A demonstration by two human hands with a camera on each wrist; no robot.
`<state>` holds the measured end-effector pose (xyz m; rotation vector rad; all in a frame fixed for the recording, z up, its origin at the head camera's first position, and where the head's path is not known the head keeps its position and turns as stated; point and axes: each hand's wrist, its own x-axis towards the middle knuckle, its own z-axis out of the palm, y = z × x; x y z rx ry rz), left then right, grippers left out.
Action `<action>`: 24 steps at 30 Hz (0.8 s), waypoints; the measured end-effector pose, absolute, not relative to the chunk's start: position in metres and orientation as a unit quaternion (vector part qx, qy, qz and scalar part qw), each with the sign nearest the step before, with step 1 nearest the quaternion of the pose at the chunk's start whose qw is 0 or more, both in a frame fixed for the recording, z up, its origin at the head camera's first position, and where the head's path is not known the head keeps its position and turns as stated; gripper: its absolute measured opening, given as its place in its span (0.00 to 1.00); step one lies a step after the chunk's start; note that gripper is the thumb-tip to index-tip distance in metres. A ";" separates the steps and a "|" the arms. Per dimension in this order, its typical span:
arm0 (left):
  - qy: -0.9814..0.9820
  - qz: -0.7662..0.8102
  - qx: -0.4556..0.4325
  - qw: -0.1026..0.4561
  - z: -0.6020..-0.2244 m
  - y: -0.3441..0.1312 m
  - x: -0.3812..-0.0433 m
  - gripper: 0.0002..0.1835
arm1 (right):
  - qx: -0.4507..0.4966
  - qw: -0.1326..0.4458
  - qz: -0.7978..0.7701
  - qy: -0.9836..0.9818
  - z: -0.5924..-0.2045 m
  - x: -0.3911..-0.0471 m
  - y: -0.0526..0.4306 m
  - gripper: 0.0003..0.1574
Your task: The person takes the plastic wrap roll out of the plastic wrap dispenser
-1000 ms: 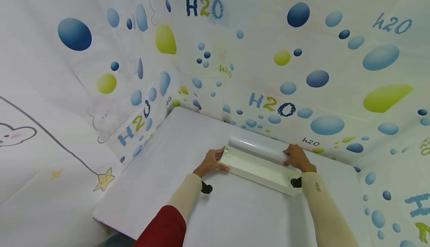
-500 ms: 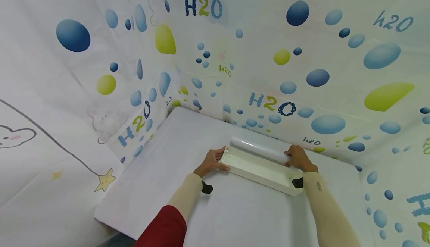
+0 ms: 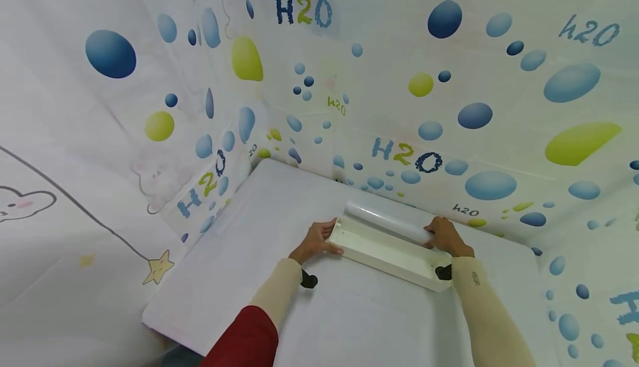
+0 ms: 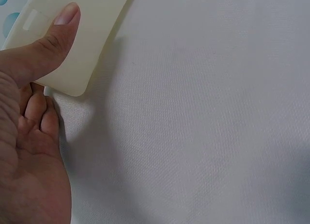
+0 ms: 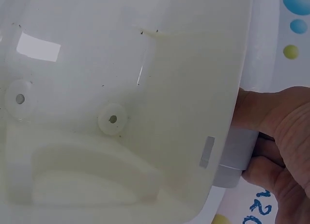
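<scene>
A long cream plastic trough [image 3: 384,250] with an open top lies at a slant on the white table. My left hand [image 3: 315,242] holds its left end; in the left wrist view the thumb lies flat on the trough's side [image 4: 92,49] and the other fingers go behind. Along the trough's far side lies a shiny whitish roll [image 3: 381,217] that looks like cling film. My right hand [image 3: 446,236] grips the roll's right end, with the thumb in between roll and trough. The right wrist view shows the trough's inside [image 5: 189,88], with round holed bosses and a narrow slot near the rim.
The table [image 3: 239,245] has a white cover and stands in a corner. Close behind the roll rises a wall sheet [image 3: 379,95] printed with blue and green drops. Another sheet [image 3: 75,234] with cartoon drawings hangs on the left. A black strap piece shows at each wrist.
</scene>
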<state>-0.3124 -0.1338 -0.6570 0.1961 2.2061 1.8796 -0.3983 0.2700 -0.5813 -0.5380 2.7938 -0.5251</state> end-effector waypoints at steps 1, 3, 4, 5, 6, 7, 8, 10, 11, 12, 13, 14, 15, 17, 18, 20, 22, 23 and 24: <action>0.753 0.643 0.066 0.119 -0.657 -0.133 -0.312 0.57 | -0.186 0.123 -0.180 0.958 -0.581 -0.398 0.270 0.36; 0.753 0.644 0.063 0.122 -0.658 -0.133 -0.312 0.57 | -0.194 0.120 -0.179 0.957 -0.582 -0.397 0.270 0.35; 0.753 0.643 0.065 0.121 -0.658 -0.133 -0.312 0.57 | -0.198 0.118 -0.180 0.956 -0.582 -0.397 0.270 0.34; 0.754 0.643 0.067 0.119 -0.659 -0.133 -0.313 0.56 | -0.200 0.117 -0.182 0.956 -0.582 -0.396 0.269 0.34; 0.755 0.642 0.070 0.117 -0.659 -0.134 -0.313 0.57 | -0.200 0.116 -0.183 0.956 -0.583 -0.396 0.269 0.34; 0.756 0.640 0.073 0.115 -0.659 -0.134 -0.313 0.57 | -0.202 0.115 -0.183 0.955 -0.583 -0.396 0.268 0.33; 0.757 0.639 0.076 0.112 -0.660 -0.134 -0.313 0.57 | -0.201 0.116 -0.183 0.955 -0.583 -0.395 0.267 0.33; 0.755 0.642 0.078 0.112 -0.660 -0.135 -0.313 0.57 | -0.199 0.119 -0.181 0.956 -0.582 -0.395 0.265 0.33; 0.755 0.642 0.082 0.109 -0.659 -0.135 -0.313 0.57 | -0.198 0.120 -0.178 0.957 -0.582 -0.395 0.264 0.33; 0.755 0.641 0.086 0.107 -0.659 -0.135 -0.312 0.57 | -0.197 0.121 -0.175 0.957 -0.581 -0.395 0.263 0.33; 0.754 0.642 0.088 0.107 -0.658 -0.135 -0.312 0.57 | -0.195 0.122 -0.173 0.958 -0.580 -0.394 0.263 0.33; 0.753 0.643 0.088 0.108 -0.658 -0.135 -0.312 0.57 | -0.193 0.124 -0.172 0.958 -0.580 -0.394 0.262 0.33; 0.752 0.644 0.090 0.109 -0.657 -0.135 -0.311 0.57 | -0.194 0.125 -0.170 0.958 -0.579 -0.394 0.262 0.33; 0.753 0.642 0.092 0.108 -0.655 -0.135 -0.311 0.57 | -0.192 0.129 -0.170 0.958 -0.579 -0.394 0.262 0.34; 0.753 0.642 0.091 0.109 -0.655 -0.135 -0.310 0.57 | -0.189 0.131 -0.172 0.958 -0.579 -0.394 0.262 0.34; 0.753 0.643 0.090 0.108 -0.655 -0.135 -0.310 0.57 | -0.187 0.133 -0.173 0.958 -0.580 -0.395 0.262 0.34; 0.756 0.639 0.094 0.104 -0.656 -0.135 -0.310 0.57 | -0.186 0.134 -0.174 0.958 -0.582 -0.395 0.263 0.34; 0.758 0.638 0.095 0.103 -0.656 -0.135 -0.310 0.57 | -0.186 0.133 -0.175 0.958 -0.582 -0.396 0.262 0.34; 0.759 0.636 0.095 0.101 -0.657 -0.135 -0.311 0.57 | -0.186 0.133 -0.175 0.958 -0.583 -0.396 0.262 0.33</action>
